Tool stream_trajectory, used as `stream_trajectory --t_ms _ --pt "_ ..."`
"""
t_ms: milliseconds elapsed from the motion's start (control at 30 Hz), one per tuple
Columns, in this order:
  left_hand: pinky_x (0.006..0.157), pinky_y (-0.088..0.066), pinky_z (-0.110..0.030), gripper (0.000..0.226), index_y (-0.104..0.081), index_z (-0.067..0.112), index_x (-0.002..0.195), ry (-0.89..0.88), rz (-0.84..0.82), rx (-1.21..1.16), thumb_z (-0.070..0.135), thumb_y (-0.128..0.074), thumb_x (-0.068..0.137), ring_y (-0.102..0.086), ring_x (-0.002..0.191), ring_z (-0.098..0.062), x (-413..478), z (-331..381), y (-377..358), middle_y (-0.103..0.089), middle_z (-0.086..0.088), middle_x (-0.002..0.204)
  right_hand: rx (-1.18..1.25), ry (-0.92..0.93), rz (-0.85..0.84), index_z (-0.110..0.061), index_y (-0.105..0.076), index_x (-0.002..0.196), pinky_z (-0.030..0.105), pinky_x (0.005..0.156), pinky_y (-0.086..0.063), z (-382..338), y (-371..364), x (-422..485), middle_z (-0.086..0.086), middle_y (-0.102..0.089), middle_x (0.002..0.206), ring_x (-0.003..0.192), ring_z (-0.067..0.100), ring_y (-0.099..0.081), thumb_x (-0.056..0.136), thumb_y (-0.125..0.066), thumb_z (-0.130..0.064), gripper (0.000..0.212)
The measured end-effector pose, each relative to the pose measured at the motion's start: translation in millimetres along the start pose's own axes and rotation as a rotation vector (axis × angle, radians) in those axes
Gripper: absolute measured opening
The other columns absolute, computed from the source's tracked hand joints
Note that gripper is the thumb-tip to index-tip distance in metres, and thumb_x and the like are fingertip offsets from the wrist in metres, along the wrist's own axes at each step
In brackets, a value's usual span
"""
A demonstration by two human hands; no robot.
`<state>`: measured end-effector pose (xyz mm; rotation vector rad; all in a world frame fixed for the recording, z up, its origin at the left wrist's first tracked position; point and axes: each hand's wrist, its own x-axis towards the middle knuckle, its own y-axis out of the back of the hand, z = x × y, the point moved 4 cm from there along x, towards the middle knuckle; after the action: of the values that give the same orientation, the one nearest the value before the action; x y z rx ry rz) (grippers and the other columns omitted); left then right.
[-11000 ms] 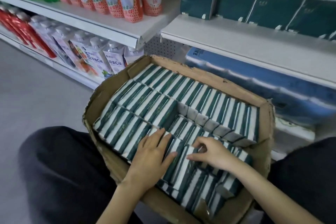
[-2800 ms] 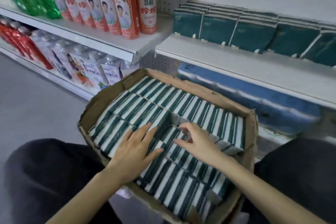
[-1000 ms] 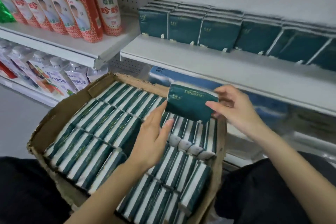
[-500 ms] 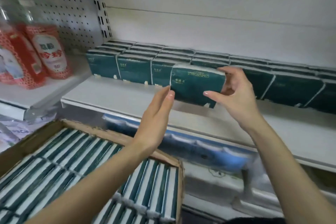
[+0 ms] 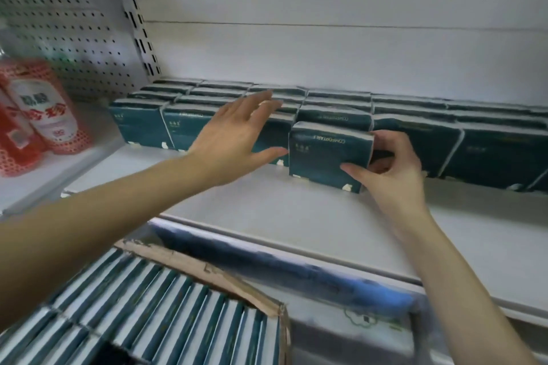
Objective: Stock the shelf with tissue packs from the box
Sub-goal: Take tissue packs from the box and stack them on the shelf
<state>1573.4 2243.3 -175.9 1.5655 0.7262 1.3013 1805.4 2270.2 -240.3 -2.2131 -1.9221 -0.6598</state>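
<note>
A dark green tissue pack (image 5: 321, 154) stands on the white shelf (image 5: 296, 216), in front of the rows of matching packs (image 5: 474, 139). My right hand (image 5: 391, 163) grips its right end, thumb across the front and fingers curled behind. My left hand (image 5: 234, 139) hovers just left of the pack with straight, spread fingers, over the packs behind; whether it touches them is unclear. The cardboard box (image 5: 207, 269) at bottom left is filled with several upright packs (image 5: 148, 314).
Red bottles (image 5: 35, 115) stand on the neighbouring shelf at left, before a pegboard back panel (image 5: 80, 44). Blue wrapped goods (image 5: 281, 269) lie on the shelf below. A bare strip of white shelf runs in front of the tissue rows.
The pack came out of the box held between both hands, rose to the shelf and now stands on it. My left hand has let go and opened; my view tilted up.
</note>
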Motion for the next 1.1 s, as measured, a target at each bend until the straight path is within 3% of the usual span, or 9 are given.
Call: stream_trajectory --t_ms 100,233,433,600,733,833,933,1000,1100 --pt "0.117 -0.011 -0.034 0.083 -0.021 0.025 0.151 0.017 -0.074 0.062 0.063 -0.053 0.085 -0.022 0.143 -0.022 18.3 -7.5 -7.2 -0.021 0.001 0.158 -0.052 0.031 0.045 -0.032 -0.049 0.102 0.019 0.064 -0.048 1.3 -3.2 5.8 0.005 -0.056 0.112 0.064 0.003 -0.052 0.067 -0.085 -0.01 0.054" --pt "0.116 -0.017 -0.035 0.088 -0.024 0.027 0.149 0.096 -0.151 -0.014 0.07 -0.055 0.079 -0.029 0.139 -0.02 28.7 -10.9 -21.8 -0.032 0.004 0.152 -0.108 0.026 0.087 -0.027 -0.048 0.101 0.022 0.064 -0.047 1.9 -5.0 11.3 0.009 -0.054 0.113 0.062 0.004 -0.052 0.067 -0.085 -0.01 0.053" --pt "0.118 -0.012 -0.038 0.088 -0.029 0.025 0.147 0.131 -0.088 0.003 0.071 -0.055 0.077 -0.027 0.14 -0.018 32.8 -8.6 -32.6 -0.032 0.006 0.152 -0.169 0.054 0.13 -0.025 -0.041 0.104 0.011 0.06 -0.043 -1.9 -5.3 9.3 0.008 -0.049 0.109 0.069 0.012 -0.054 0.067 -0.085 -0.009 0.06" --pt "0.119 -0.009 -0.038 0.088 -0.028 0.021 0.148 0.16 -0.044 0.016 0.07 -0.055 0.079 -0.026 0.141 -0.019 35.6 -5.8 -38.8 -0.031 0.004 0.153 -0.207 0.049 0.161 -0.024 -0.04 0.103 0.025 0.069 -0.049 -5.4 -4.2 8.1 0.002 -0.043 0.108 0.07 0.006 -0.055 0.066 -0.085 -0.008 0.06" --pt "0.12 -0.006 -0.039 0.09 -0.026 0.02 0.149 0.167 -0.047 0.026 0.07 -0.053 0.079 -0.024 0.142 -0.018 37.0 -5.0 -39.5 -0.029 0.003 0.154 -0.262 0.065 0.145 -0.022 -0.041 0.103 0.013 0.066 -0.043 -9.6 -4.4 8.4 -0.001 -0.039 0.106 0.069 0.003 -0.051 0.067 -0.085 -0.008 0.058" --pt "0.12 -0.005 -0.039 0.09 -0.024 0.02 0.149 0.162 -0.055 -0.015 0.069 -0.054 0.08 -0.022 0.143 -0.018 36.2 -6.0 -35.8 -0.027 0.003 0.155 -0.347 0.093 0.154 -0.019 -0.044 0.107 0.021 0.07 -0.042 -17.7 -1.3 6.0 -0.003 -0.037 0.109 0.072 0.007 -0.044 0.069 -0.084 -0.015 0.055" --pt "0.121 -0.002 -0.039 0.09 -0.022 0.02 0.15 0.152 -0.049 -0.034 0.07 -0.051 0.08 -0.019 0.145 -0.018 28.3 -8.2 -27.2 -0.024 0.001 0.157 -0.381 0.171 0.252 -0.009 -0.048 0.115 0.012 0.064 -0.033 -36.0 4.1 2.5 0.0 -0.038 0.109 0.078 -0.002 -0.035 0.073 -0.081 -0.019 0.054" --pt "0.121 -0.002 -0.04 0.091 -0.021 0.02 0.151 0.141 -0.04 -0.037 0.071 -0.049 0.08 -0.019 0.145 -0.019 18.0 -11.4 -18.7 -0.022 0.0 0.158 -0.377 0.216 0.313 -0.006 -0.05 0.115 0.005 0.064 -0.033 -50.8 5.5 -2.5 0.003 -0.039 0.106 0.075 0.0 -0.037 0.075 -0.08 -0.02 0.052" --pt "0.121 -0.004 -0.039 0.092 -0.02 0.019 0.151 0.132 -0.043 -0.034 0.071 -0.048 0.081 -0.019 0.146 -0.02 -9.6 -18.9 -2.0 -0.02 -0.002 0.159 -0.325 0.269 0.257 -0.015 -0.05 0.109 0.006 0.064 -0.036 -73.4 -6.4 -22.7 0.0 -0.041 0.102 0.064 0.005 -0.044 0.077 -0.078 -0.02 0.043"
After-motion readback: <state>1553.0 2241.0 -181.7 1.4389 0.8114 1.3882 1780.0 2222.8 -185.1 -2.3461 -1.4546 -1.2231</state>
